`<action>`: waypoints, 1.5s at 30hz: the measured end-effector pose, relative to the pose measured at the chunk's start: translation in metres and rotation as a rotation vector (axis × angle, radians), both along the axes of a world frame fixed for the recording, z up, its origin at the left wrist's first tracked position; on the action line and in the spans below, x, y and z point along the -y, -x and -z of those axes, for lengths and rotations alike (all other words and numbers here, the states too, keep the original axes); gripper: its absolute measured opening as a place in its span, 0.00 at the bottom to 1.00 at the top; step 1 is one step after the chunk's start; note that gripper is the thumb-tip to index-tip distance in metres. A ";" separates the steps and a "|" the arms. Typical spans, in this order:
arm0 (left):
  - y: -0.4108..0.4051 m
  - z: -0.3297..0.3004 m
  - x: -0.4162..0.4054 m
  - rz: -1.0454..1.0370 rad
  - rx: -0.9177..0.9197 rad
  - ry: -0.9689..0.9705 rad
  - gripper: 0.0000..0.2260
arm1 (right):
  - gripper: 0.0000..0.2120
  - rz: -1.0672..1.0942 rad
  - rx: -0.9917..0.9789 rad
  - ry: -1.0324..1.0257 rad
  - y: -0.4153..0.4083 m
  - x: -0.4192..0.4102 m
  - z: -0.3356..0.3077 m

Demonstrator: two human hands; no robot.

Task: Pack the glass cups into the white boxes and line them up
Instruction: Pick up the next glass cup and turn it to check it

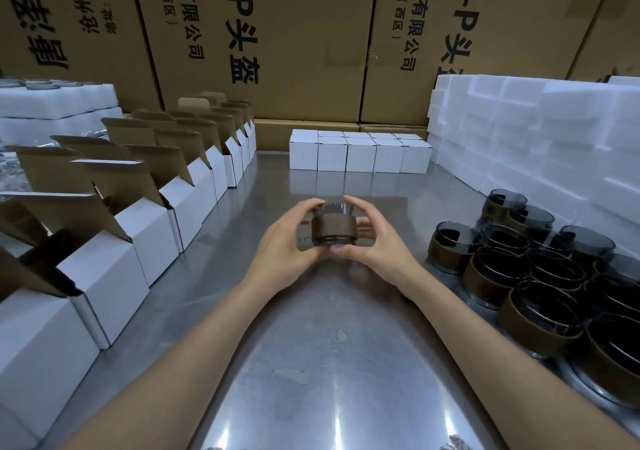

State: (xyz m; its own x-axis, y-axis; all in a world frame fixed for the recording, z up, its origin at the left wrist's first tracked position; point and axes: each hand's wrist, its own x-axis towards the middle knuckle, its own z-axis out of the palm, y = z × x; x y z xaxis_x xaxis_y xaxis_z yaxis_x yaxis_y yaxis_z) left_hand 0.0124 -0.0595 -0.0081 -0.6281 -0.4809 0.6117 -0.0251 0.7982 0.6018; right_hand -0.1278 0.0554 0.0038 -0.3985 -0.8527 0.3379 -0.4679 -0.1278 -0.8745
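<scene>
- Surface: a brushed-metal table (pixel 325 363) with bright glare streaks and a few dull smudges near the front edge.
- Surroundings: tall brown cartons (pixel 301 34) printed with black characters close off the back.
- White foam blocks (pixel 519 127) are stacked along the right; foam trays (pixel 59 100) sit at far left.
- Open white boxes (pixel 145 228) run in a row down the left side, brown-lined lids raised.
- Closed white boxes (pixel 360 153) stand in a tidy row at the back centre, touching each other.
- Glass cup (pixel 333 226): held above the table centre, smoky glass with a brown band round its lower part.
- Left hand (pixel 284 242) and right hand (pixel 377 242) grip the cup from either side, fingers (pixel 308 205) curled round its wall.
- Loose glass cups (pixel 540 269) cluster at the right, same banded type, partly cut off by the frame edge.
- Obscured: the held cup's far side is hidden by the fingers; the far-left items are blurred.
</scene>
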 end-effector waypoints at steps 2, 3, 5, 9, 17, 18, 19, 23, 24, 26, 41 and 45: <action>0.000 0.001 0.001 0.010 -0.007 -0.081 0.28 | 0.33 -0.002 0.031 0.005 0.002 0.001 0.001; 0.001 0.002 0.002 0.014 -0.002 -0.104 0.28 | 0.31 -0.004 0.052 0.014 0.003 0.001 0.001; 0.001 0.003 0.002 0.028 0.015 -0.108 0.29 | 0.29 0.001 0.070 0.042 0.002 0.002 0.003; 0.002 0.002 -0.001 -0.007 0.047 0.080 0.31 | 0.30 0.069 -0.049 0.109 -0.002 0.005 0.004; -0.001 -0.001 -0.004 -0.013 0.085 -0.073 0.28 | 0.32 0.000 -0.029 0.028 -0.004 0.005 0.003; -0.001 -0.002 -0.005 -0.004 0.080 -0.084 0.28 | 0.31 0.025 -0.024 0.047 -0.005 0.006 0.004; -0.001 -0.002 -0.005 0.001 0.077 -0.080 0.30 | 0.30 0.050 -0.031 0.066 -0.005 0.006 0.005; -0.001 -0.004 -0.005 -0.035 0.072 0.059 0.31 | 0.32 0.074 -0.132 0.083 -0.004 0.006 0.003; -0.001 -0.004 -0.005 -0.038 0.067 0.049 0.30 | 0.33 0.058 -0.153 0.068 -0.004 0.005 0.003; -0.002 -0.003 -0.005 -0.033 0.071 -0.018 0.27 | 0.36 0.034 -0.142 0.040 -0.005 0.006 0.003; 0.001 0.001 0.000 -0.055 0.023 -0.072 0.27 | 0.38 0.036 -0.031 0.031 -0.008 0.007 0.005; 0.002 0.001 -0.001 -0.020 0.045 -0.105 0.30 | 0.31 0.080 0.021 0.106 -0.004 0.006 0.004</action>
